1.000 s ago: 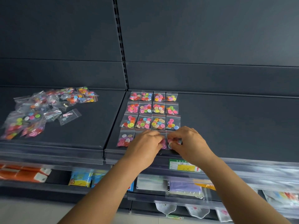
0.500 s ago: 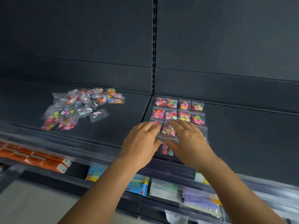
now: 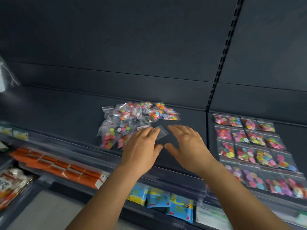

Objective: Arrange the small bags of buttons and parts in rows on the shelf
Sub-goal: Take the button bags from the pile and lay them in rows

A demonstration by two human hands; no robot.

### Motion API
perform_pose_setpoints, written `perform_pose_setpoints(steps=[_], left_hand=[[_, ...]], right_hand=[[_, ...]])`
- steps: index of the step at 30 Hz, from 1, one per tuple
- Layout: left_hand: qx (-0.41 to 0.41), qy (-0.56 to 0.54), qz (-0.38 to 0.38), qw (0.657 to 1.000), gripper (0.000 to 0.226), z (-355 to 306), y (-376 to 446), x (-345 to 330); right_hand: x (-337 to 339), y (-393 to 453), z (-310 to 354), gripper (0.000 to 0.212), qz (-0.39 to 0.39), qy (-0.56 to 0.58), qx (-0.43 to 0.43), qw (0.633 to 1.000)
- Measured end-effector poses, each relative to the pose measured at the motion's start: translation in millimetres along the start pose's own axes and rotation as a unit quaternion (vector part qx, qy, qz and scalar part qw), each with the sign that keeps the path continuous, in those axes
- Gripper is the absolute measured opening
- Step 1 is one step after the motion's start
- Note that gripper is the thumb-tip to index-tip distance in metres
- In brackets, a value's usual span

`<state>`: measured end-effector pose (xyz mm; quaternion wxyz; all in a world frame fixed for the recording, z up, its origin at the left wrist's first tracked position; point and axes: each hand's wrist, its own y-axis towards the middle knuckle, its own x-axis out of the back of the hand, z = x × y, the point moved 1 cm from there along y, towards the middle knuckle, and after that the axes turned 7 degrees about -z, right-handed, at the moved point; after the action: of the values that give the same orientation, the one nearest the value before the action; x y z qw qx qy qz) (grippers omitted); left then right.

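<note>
Forearms are seen reaching up from the bottom edge toward the dark shelf (image 3: 182,156), which serves as the landmark. Below its front lip, blue packets (image 3: 180,209) and a row of orange packs (image 3: 66,170) are seen on the lower tier; their printing is too blurred to be read.

Over the shelf's front half, the left hand (image 3: 142,148) is held palm down with fingers straight and relaxed, its fingertips reaching a small clear bag (image 3: 160,132) that lies flat on the shelf; whether they touch it cannot be told. That bag is seen lying skewed, one corner pointing right. Just beside it, the right hand (image 3: 187,145) is spread flat, thumb out, and nothing is held by it.

On the shelf's next bay, right of the slotted upright (image 3: 217,70), the arranged bags of buttons (image 3: 249,146) are laid flat in straight rows, four across, red-striped zip edges turned toward the back panel, long axes running front to back.

Farther back on the shelf, left of the hands, the loose pile of bags (image 3: 131,120) is heaped with bags pointing every way, coloured buttons showing through. The pile is partly covered by the left hand's fingers.
</note>
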<state>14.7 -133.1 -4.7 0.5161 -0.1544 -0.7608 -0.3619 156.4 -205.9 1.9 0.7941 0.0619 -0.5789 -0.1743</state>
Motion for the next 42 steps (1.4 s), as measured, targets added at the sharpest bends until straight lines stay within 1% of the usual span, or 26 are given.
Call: perform_pose_setpoints(steps=[5, 13, 17, 20, 23, 25, 28, 30, 33, 35, 37, 39, 40, 42], left_hand=[[0.023, 0.003, 0.011, 1.000, 0.055, 59, 1, 3], [0.108, 0.007, 0.019, 0.994, 0.050, 131, -2, -3], [0.139, -0.008, 0.014, 0.990, 0.044, 148, -3, -8], [0.148, -0.027, 0.005, 0.989, 0.039, 151, -2, -9], [0.161, -0.063, -0.019, 0.985, 0.033, 153, 2, -9], [0.184, -0.090, -0.038, 0.978, 0.037, 154, 4, -9], [0.224, -0.138, -0.057, 0.963, 0.057, 154, 6, -9], [0.255, -0.175, -0.063, 0.949, 0.072, 153, 9, -8], [0.297, -0.217, -0.058, 0.928, 0.078, 156, 14, -7], [0.303, -0.237, -0.061, 0.921, 0.069, 158, 16, -3], [0.287, -0.253, -0.074, 0.921, 0.044, 158, 19, 3], [0.274, -0.285, -0.089, 0.914, 0.025, 154, 24, 8], [0.271, -0.304, -0.091, 0.909, 0.021, 151, 27, 10], [0.266, -0.337, -0.090, 0.899, 0.025, 144, 34, 12]], right_hand=[[-29, 26, 39, 0.058, 0.006, 0.007, -0.012, 1.000], [-63, 61, 80, 0.048, 0.028, 0.011, 0.000, 1.000], [-79, 84, 90, 0.051, 0.048, 0.014, 0.007, 0.999], [-91, 100, 92, 0.052, 0.064, -0.006, -0.014, 0.998], [-102, 110, 90, 0.053, 0.076, -0.025, -0.043, 0.996], [-107, 115, 88, 0.051, 0.060, -0.039, -0.054, 0.996], [-110, 120, 85, 0.042, 0.028, -0.026, -0.073, 0.997], [-109, 123, 84, 0.030, 0.011, 0.007, -0.085, 0.996], [-103, 125, 83, 0.013, -0.015, 0.078, -0.090, 0.993], [-96, 126, 83, 0.009, -0.025, 0.122, -0.087, 0.988], [-87, 126, 82, 0.007, -0.036, 0.157, -0.092, 0.983], [-79, 126, 79, 0.013, -0.049, 0.200, -0.101, 0.973], [-74, 125, 78, 0.018, -0.053, 0.220, -0.104, 0.968], [-61, 121, 75, 0.025, -0.061, 0.243, -0.101, 0.963]])
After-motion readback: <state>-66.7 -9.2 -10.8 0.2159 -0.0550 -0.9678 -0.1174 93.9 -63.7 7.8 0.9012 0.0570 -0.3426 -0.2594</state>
